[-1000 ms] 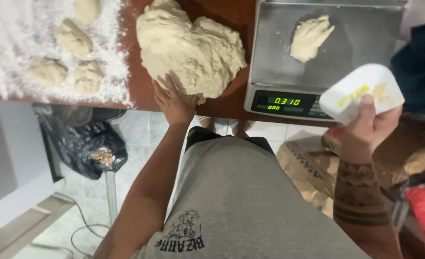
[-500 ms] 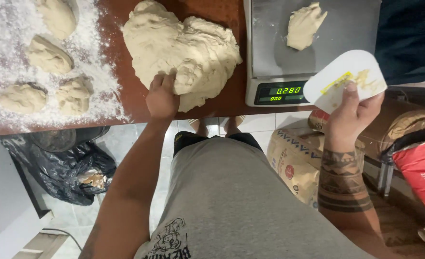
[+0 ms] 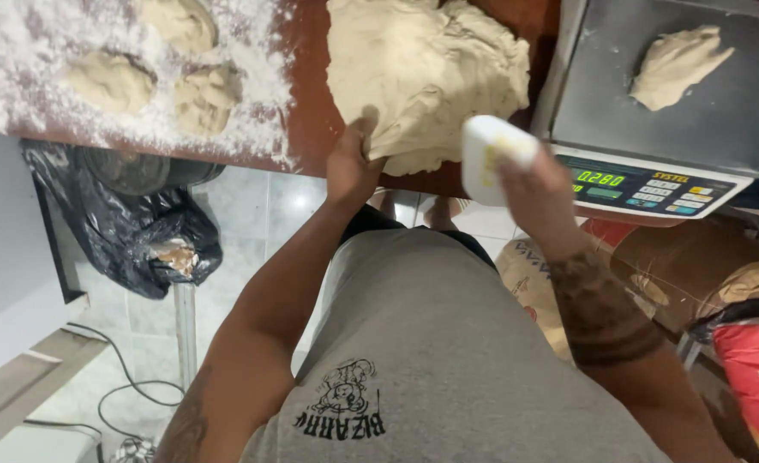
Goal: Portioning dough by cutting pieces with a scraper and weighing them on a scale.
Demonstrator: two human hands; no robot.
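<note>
Two hands at worktop (image 3: 311, 129) edge: left hand (image 3: 351, 163) grips the big dough mass (image 3: 422, 73); right hand (image 3: 534, 184) holds a white plastic scraper (image 3: 492, 154) beside the scale (image 3: 654, 163).

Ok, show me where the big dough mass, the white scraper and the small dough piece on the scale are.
big dough mass (image 3: 426, 73), head view, middle of its top surface.
white scraper (image 3: 486, 154), head view, flat white blade.
small dough piece (image 3: 675, 64), head view, its centre, on the scale pan.

I see a grey T-shirt (image 3: 448, 343) with a black printed graphic low on the front. Both arms bare; dark band tattoo just behind the right hand (image 3: 538, 193), on the forearm.
</note>
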